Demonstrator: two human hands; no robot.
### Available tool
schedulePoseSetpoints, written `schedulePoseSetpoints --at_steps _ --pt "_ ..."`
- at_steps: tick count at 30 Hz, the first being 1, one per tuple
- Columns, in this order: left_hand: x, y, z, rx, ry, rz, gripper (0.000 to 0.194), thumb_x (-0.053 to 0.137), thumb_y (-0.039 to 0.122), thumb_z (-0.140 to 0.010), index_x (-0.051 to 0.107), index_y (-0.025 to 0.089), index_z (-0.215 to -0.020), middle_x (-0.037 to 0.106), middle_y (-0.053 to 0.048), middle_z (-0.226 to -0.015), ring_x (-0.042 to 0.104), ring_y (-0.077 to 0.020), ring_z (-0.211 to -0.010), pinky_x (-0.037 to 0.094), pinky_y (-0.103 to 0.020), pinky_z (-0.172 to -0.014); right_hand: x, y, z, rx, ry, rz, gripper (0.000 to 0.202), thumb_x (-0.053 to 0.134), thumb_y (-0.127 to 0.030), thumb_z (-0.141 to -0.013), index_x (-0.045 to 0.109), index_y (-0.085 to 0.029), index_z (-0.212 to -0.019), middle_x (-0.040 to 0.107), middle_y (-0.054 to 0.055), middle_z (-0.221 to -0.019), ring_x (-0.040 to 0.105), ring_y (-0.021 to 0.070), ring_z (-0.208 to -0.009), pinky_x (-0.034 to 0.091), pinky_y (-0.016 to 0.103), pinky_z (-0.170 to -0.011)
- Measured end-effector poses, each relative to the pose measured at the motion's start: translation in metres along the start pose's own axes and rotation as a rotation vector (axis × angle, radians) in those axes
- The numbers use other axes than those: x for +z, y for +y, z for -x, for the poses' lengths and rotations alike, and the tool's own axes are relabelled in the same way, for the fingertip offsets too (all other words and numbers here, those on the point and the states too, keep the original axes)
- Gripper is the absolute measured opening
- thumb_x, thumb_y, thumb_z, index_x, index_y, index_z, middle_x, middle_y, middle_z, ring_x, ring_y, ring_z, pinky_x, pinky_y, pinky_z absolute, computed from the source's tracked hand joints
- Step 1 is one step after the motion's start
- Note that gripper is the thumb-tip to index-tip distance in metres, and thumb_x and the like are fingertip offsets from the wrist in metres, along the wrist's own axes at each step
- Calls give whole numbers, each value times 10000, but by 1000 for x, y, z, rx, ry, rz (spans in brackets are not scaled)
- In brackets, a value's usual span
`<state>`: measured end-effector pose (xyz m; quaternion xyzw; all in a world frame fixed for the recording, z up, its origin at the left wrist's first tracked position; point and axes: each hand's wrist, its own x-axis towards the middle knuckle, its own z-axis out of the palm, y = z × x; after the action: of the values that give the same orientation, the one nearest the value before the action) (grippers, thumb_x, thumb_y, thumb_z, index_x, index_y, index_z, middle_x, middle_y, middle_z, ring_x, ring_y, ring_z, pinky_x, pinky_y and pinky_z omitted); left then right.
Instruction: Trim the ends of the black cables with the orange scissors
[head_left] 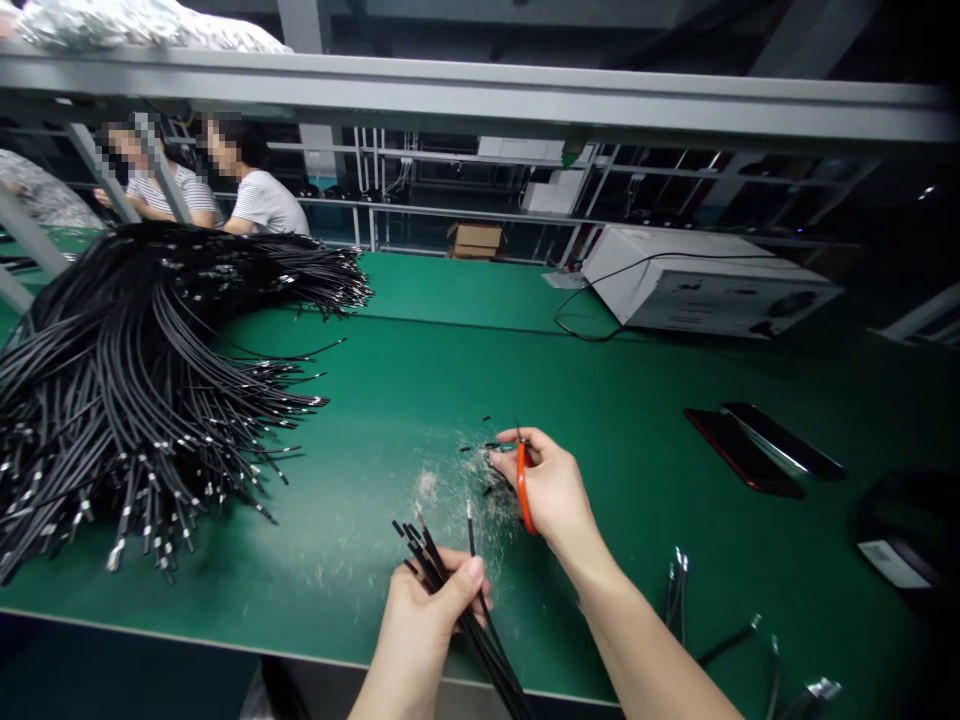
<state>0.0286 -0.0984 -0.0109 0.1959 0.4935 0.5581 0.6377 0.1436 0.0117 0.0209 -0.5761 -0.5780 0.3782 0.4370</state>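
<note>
My left hand (442, 600) is closed round several black cables (487, 650) near the table's front edge. One cable stands apart from the bunch, its pale stripped end (470, 510) pointing up past my thumb. To the right and a little farther off, my right hand (551, 485) grips orange-handled scissors (523, 490); the dark blades point away from me. Its thumb and forefinger are close together, and whether they pinch anything else cannot be made out. Fine pale strands (480, 485) and short black offcuts lie scattered between and beyond the hands.
A large heap of black cables (135, 370) covers the left of the green table (405, 370). At right lie two phones (750, 450), a black roll (907, 530) and several cable ends (679, 590). A white machine (705, 280) stands behind. Two people (262, 200) sit far left.
</note>
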Motion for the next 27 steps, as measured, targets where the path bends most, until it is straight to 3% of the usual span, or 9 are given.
schedulePoseSetpoints --at_steps 3,7,11,14,18,23,27 --pt "2 0 -2 -34 66 55 447 803 419 -512 613 96 -756 636 -23 -540 633 -161 -497 488 -221 -456 -4 4 1 -13 4 85 177 637 -314 -665 633 -214 -811 596 10 -589 557 173 -586 367 253 -529" --pt "5 4 -3 -22 59 84 565 812 421 -486 612 98 -904 628 4 -544 645 -180 -469 471 -208 -395 -6 -6 21 -70 -28 178 187 583 -327 -744 618 -237 -905 642 33 -737 587 192 -698 398 272 -612" --pt "8 9 -1 -21 52 57 511 809 405 -499 633 92 -861 653 -21 -585 655 -185 -482 466 -197 -387 -6 -20 39 21 -273 -94 283 650 -364 -716 565 -199 -929 607 9 -736 573 162 -706 431 262 -652" --pt "10 11 1 -1 56 25 466 791 412 -530 644 94 -838 677 -48 -631 661 -185 -505 462 -194 -392 -7 -23 42 141 -337 -290 334 702 -336 -673 548 -191 -932 566 -25 -685 531 121 -626 421 245 -616" --pt "13 10 2 88 99 -10 388 770 411 -567 644 98 -759 651 -29 -554 644 -170 -489 451 -196 -393 -3 -18 43 190 -309 -366 359 724 -330 -645 551 -196 -929 541 -41 -663 495 102 -581 410 238 -585" --pt "14 6 1 140 174 -75 354 771 404 -562 632 106 -691 632 -19 -485 603 -154 -441 436 -201 -383 8 -17 59 43 -144 -207 267 654 -347 -721 544 -203 -918 579 -3 -735 535 140 -673 426 250 -621" --pt "15 6 2 152 149 -81 334 760 404 -579 631 109 -667 619 -12 -459 556 -120 -397 435 -197 -388 7 -21 66 6 -96 -160 252 641 -343 -738 544 -217 -933 604 10 -802 554 154 -739 438 252 -659"
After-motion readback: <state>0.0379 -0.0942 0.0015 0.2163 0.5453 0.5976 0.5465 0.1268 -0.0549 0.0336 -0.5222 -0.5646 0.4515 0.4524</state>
